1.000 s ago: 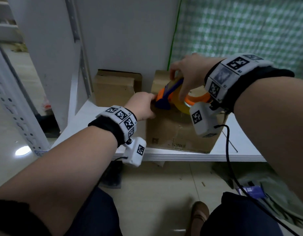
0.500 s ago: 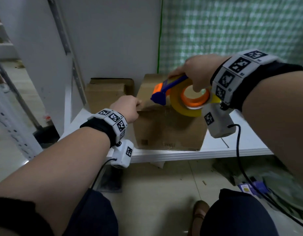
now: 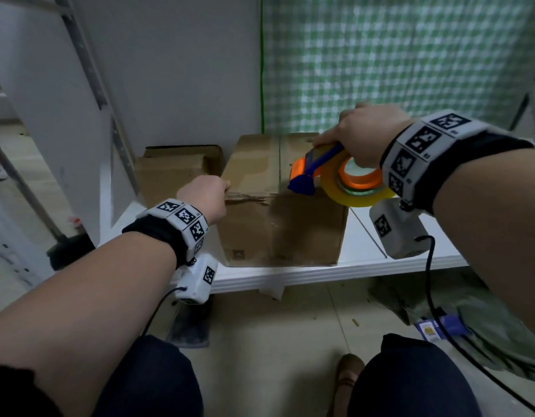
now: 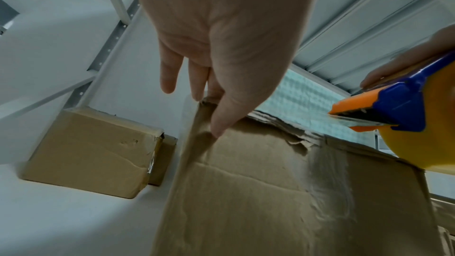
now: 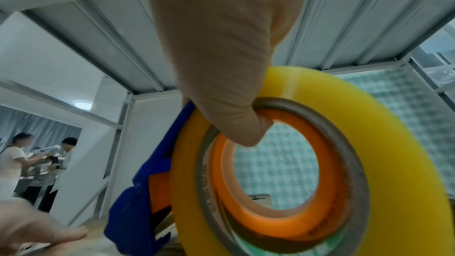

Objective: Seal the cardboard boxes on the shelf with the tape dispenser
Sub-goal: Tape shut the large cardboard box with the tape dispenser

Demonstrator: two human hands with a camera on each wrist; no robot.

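Observation:
A large cardboard box stands on the white shelf, its front top edge torn and crumpled. My left hand holds its front left top corner, thumb on the front face and a finger behind the edge. A smaller box sits further back on the left. My right hand grips the blue and orange tape dispenser with its yellow tape roll just above the right part of the big box's top. The thumb hooks through the roll's core.
Grey shelf uprights stand at the left, and a green checked sheet hangs behind. Another shelf board is close overhead. On the floor below lie a dark bag and a cable. People stand far off.
My right hand has carried the dispenser from beside my left hand at the front left corner to the right, over the box's right half. My left hand stays on the corner.

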